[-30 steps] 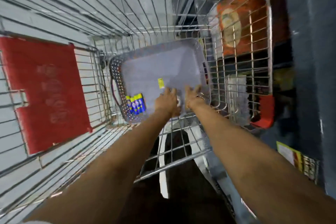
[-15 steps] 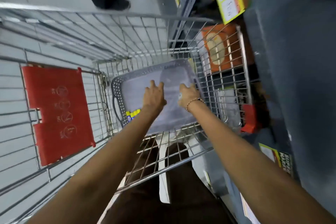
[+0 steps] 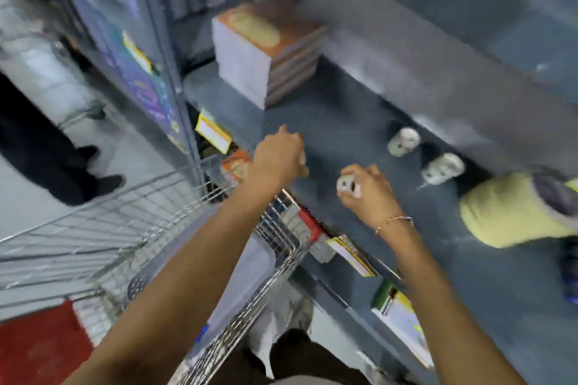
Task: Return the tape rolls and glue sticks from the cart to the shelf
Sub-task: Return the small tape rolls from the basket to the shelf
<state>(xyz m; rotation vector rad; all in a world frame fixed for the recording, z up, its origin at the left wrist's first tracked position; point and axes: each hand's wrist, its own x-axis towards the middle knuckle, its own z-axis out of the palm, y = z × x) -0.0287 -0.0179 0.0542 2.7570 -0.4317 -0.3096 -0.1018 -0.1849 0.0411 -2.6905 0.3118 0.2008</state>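
My right hand (image 3: 367,194) is over the grey shelf (image 3: 328,134), closed around a small white tape roll (image 3: 347,186). My left hand (image 3: 278,156) is also over the shelf edge, fingers curled; something pale (image 3: 302,159) shows at its palm side, too blurred to name. Two white tape rolls (image 3: 403,141) (image 3: 442,168) lie on the shelf beyond my right hand. The wire cart (image 3: 187,228) stands below left with a grey basket (image 3: 259,259) inside; a bit of blue (image 3: 201,333) shows in it under my left forearm.
A stack of books (image 3: 266,53) sits at the shelf's back left. A large pale yellow roll (image 3: 513,209) lies at the right. Price tags (image 3: 212,131) hang on the shelf edges. A person's dark legs and shoes (image 3: 62,166) stand at the left by the cart.
Both hands have risen out of the cart's basket and moved right to the shelf. My right hand now carries a tape roll. The view has swung up from the cart to the shelf.
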